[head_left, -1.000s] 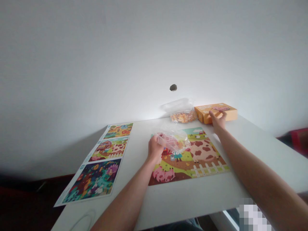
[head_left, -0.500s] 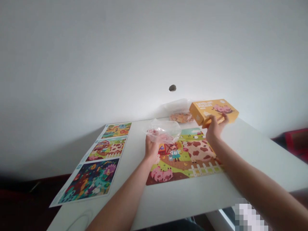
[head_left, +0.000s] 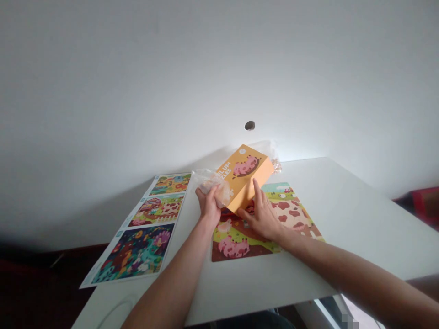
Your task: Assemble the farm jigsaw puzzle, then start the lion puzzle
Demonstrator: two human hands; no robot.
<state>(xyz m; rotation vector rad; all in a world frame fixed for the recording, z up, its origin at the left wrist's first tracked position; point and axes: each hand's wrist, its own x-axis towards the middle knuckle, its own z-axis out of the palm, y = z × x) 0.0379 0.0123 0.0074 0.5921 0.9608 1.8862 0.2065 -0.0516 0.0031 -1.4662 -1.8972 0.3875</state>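
Note:
In front of me a yellow puzzle box (head_left: pixel 240 176) with a pig picture is tilted above the table. My right hand (head_left: pixel 262 217) grips it by its lower right side, the fingers along the side and the thumb at the near corner. My left hand (head_left: pixel 210 205) is closed on a clear plastic bag (head_left: pixel 206 179), crumpled against the left end of the box. What the bag contains is hard to make out. Under the box lies an assembled farm jigsaw puzzle (head_left: pixel 235 246), partly covered by the box and my right hand.
A picture sheet (head_left: pixel 151 217) with three scenes lies at the left, its near corner past the table edge. Behind the box, a second plastic bag (head_left: pixel 276 163) with orange-brown pieces rests by the wall. The white table (head_left: pixel 356 214) extends to the right.
My right hand has brought the box left and turned it, so it now meets the bag in my left hand. The box covers part of the jigsaw and the rear bag.

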